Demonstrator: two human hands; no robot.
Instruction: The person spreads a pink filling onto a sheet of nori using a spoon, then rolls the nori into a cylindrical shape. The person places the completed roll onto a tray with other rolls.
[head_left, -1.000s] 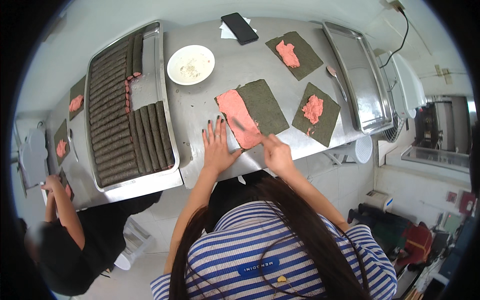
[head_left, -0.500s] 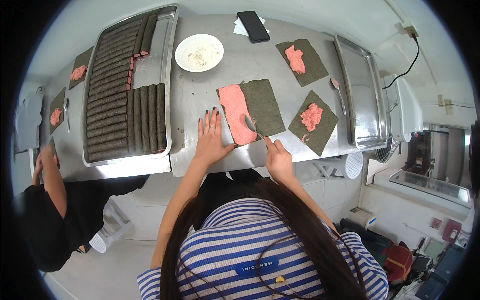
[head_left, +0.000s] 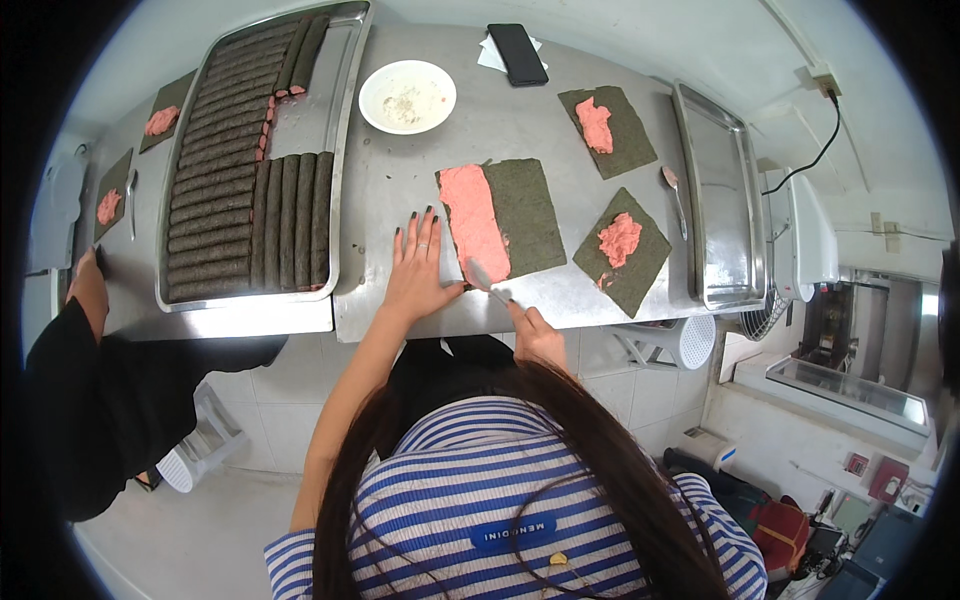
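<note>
In front of me lies a dark green seaweed sheet. A smooth band of pink paste covers its left part, and the right part is bare. My right hand grips a metal spoon, whose bowl rests on the paste near its lower edge. Spread flat at the sheet's left side, my left hand has its thumb by the lower left corner. Two more seaweed sheets, an upper one and a lower one, lie to the right, each with a lump of pink paste on it.
A metal tray of seaweed rolls stands on the left; another metal tray is at the right. A white bowl, a phone and a second spoon lie on the steel table. A co-worker's hand is at far left.
My right hand has drawn the spoon down and left to the paste's lower edge. My left hand stays in place beside the sheet. The co-worker's arm has shifted.
</note>
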